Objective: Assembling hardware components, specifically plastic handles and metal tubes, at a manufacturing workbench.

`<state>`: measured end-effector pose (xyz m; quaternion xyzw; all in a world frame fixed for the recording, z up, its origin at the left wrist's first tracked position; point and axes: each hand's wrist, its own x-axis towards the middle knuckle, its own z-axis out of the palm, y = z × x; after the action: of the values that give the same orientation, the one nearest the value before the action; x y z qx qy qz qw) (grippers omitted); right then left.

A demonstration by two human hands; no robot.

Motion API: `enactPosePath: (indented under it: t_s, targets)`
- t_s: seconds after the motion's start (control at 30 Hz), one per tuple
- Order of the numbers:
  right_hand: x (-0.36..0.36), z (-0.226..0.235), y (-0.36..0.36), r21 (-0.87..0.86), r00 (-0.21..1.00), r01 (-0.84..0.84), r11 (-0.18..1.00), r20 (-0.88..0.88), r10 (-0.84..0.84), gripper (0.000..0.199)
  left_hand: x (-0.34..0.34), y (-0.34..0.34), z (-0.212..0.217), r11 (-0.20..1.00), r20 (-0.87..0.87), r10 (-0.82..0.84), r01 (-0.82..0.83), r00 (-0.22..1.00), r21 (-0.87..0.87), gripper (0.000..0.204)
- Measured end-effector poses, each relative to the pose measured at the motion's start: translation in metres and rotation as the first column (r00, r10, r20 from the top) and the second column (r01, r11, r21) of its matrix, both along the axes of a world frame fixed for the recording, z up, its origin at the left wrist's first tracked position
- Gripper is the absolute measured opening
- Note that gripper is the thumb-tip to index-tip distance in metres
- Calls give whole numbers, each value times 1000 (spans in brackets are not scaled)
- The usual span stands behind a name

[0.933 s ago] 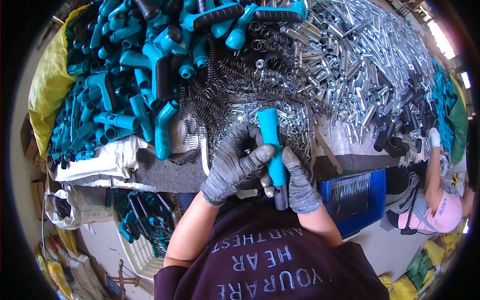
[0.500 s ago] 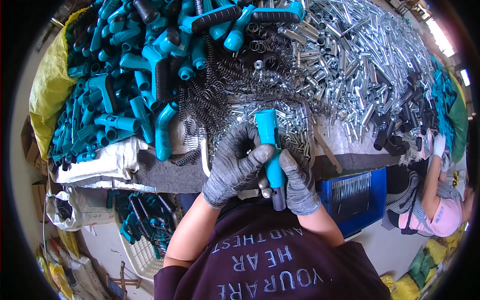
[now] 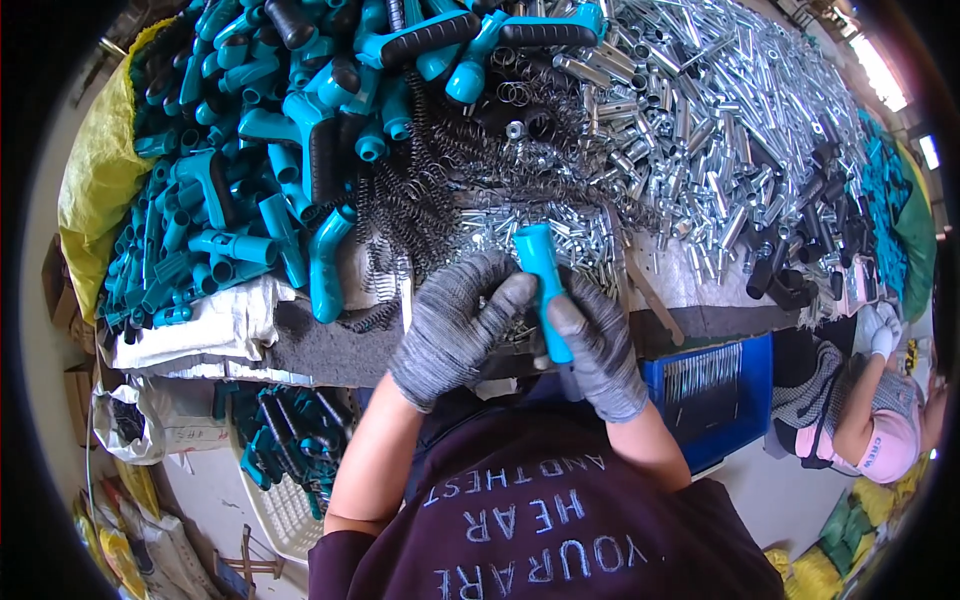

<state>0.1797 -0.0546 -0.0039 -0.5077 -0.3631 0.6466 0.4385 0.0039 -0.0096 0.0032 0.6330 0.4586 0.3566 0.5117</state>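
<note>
Over the near edge of the bench, my gloved right hand (image 3: pixel 598 345) grips a teal plastic tube (image 3: pixel 540 262), its thumb lying along the side. The tube tilts, its wide open end pointing away from me, and a dark grey lower end (image 3: pixel 571 385) partly shows below. Against the tube's left side is my gloved left hand (image 3: pixel 457 322), thumb and fingers closed together. Whatever these left fingers may pinch is hidden. Just beyond both hands lies a heap of small metal pins (image 3: pixel 580 238), with dark coil springs (image 3: pixel 405 215) to its left.
Teal handles with black grips (image 3: pixel 318 150) pile up at left; metal tubes and rods (image 3: pixel 700 130) cover the right. Below the bench are a cream basket (image 3: pixel 275 505) of teal parts and a blue bin (image 3: pixel 735 420). A co-worker in pink (image 3: pixel 890 445) sits at right.
The teal tube has turned and tilted in my right hand, its dark end now more hidden. My left thumb has slid off the tube's front to its left side. The co-worker's arm moved lower.
</note>
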Motion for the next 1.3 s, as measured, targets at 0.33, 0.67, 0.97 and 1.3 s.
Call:
enactPosePath:
  t_s: [0.33,0.67,0.97,1.3]
  targets:
    - [14,-11,6,-116,926,-11,993,-376,-34,59,1,10,-30,935,-547,140,72,825,348,14]
    - [12,-26,8,-315,711,-141,938,-691,-126,55,6,-2,-14,994,221,101,-92,970,-54,15]
    - [16,-2,4,-200,834,-251,947,-542,106,51,-2,-1,6,953,486,9,140,874,-270,22]
    - [3,5,0,-40,838,-13,999,-546,-12,63,11,-11,7,979,-6,156,-154,988,130,33]
